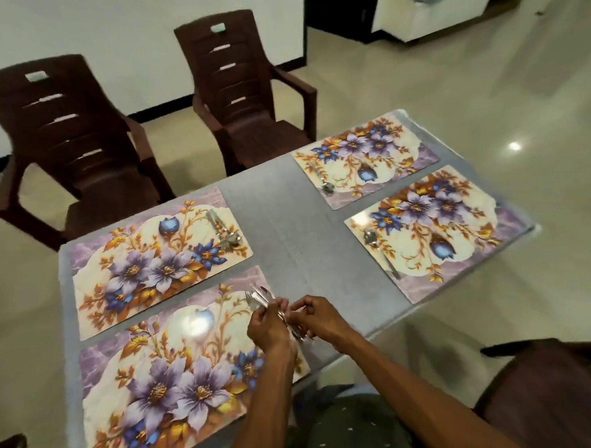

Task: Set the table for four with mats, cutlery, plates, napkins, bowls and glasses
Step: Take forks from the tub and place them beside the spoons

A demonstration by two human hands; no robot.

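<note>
Both hands, left hand [270,328] and right hand [320,319], grip a cutlery bundle [262,298] (blurred) above the nearest floral mat [165,382].

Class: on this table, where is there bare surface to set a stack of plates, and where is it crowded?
Free: the grey strip of table between the left mats and the right mats. Crowded: the near-left mat's right end, where the left hand and right hand hold the cutlery bundle.

Both hands [288,320] meet, fingers curled, arms extended.
</note>
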